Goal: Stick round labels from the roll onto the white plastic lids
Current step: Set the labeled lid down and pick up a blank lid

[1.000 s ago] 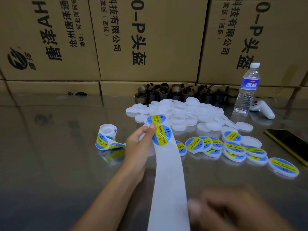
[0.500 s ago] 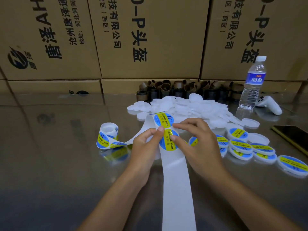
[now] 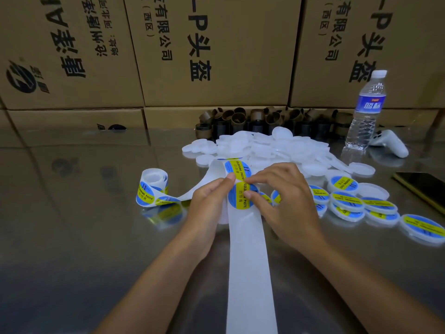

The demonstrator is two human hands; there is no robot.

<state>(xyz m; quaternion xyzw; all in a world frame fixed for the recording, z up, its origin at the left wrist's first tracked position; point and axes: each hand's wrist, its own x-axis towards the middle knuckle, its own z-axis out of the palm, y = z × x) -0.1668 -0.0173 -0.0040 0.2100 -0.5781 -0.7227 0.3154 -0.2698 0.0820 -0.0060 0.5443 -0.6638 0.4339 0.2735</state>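
Observation:
The label roll [image 3: 153,188] lies left on the shiny table, and its white backing strip [image 3: 249,261] runs across to my hands and down toward me. My left hand [image 3: 209,208] pinches the strip at its left edge, thumb beside a round blue and yellow label [image 3: 237,197]. My right hand [image 3: 285,201] pinches that label's upper right edge with thumb and forefinger. A second label [image 3: 237,168] sits just above on the strip. A heap of plain white lids [image 3: 269,148] lies behind my hands. Several labelled lids [image 3: 346,201] lie to the right.
Cardboard boxes [image 3: 212,51] wall off the back. Brown tape cores [image 3: 240,121] line their foot. A water bottle [image 3: 367,112] and a white controller [image 3: 391,145] stand at the back right, and a dark phone [image 3: 421,186] lies at the right edge.
My right hand came up from the near right onto the label on the strip. Its fingers have now closed on the label's edge. My left hand has kept its hold on the strip.

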